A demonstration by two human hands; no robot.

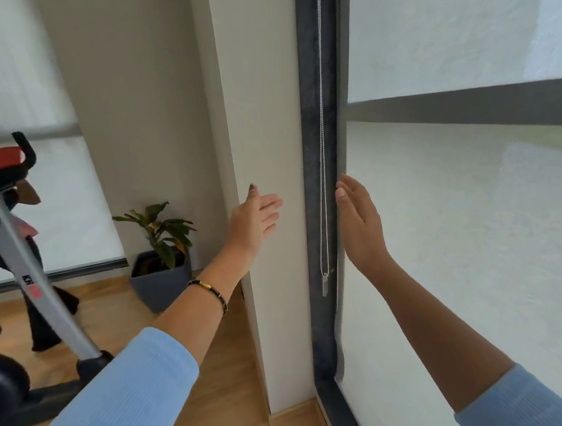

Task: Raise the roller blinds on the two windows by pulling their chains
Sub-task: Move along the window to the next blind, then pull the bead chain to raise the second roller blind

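A white roller blind (457, 233) covers the near window on the right, down to the floor. Its thin bead chain (322, 143) hangs in a loop along the dark window frame (316, 210), ending in a small clear weight. My right hand (360, 220) is open, fingers up, just right of the chain at the blind's edge and not gripping it. My left hand (256, 218) is open in front of the white pillar, left of the chain. A second blind (15, 98) covers the far window at the left.
A white pillar (261, 147) stands between the windows. A potted plant (163, 254) in a grey pot sits in the corner. An exercise bike (17, 264) stands at the left with a person's legs behind it. The floor is wood.
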